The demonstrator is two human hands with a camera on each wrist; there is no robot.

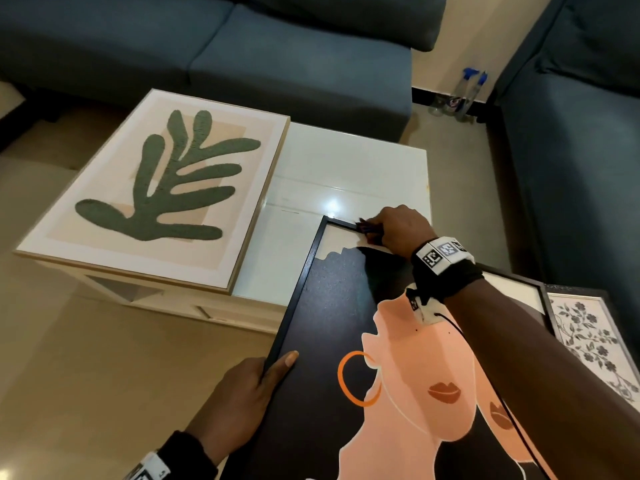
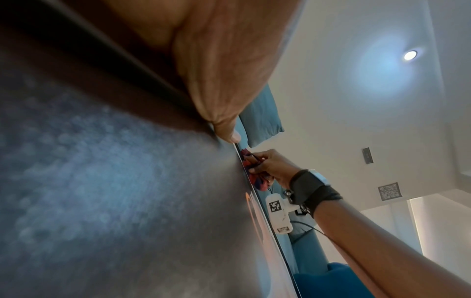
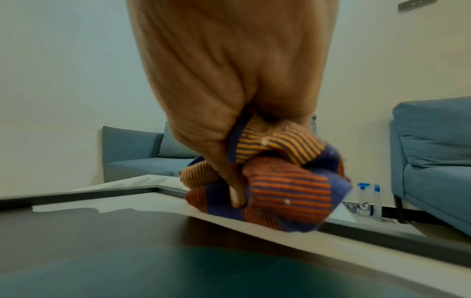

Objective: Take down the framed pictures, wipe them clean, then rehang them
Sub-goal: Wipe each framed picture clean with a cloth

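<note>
Black-framed picture (image 1: pixel 322 317): left hand (image 1: pixel 242 393) grips its edge; right hand (image 1: pixel 401 230) presses bunched striped cloth (image 3: pixel 280 181) on top corner.

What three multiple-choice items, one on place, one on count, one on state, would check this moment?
1. Where does the light-wood-framed green leaf picture lie?
A. on the white coffee table
B. on the sofa
C. on the floor

2. How many framed pictures show in the head view?
A. one
B. two
C. three

3. What does the right hand hold?
A. nothing
B. a bunched striped orange-and-blue cloth
C. a spray bottle

Key: 1 A, it lies flat on the tabletop; 2 C, leaf, black-framed portrait picture, floral picture; 3 B, fingers curl round it at the portrait's far edge.
</note>
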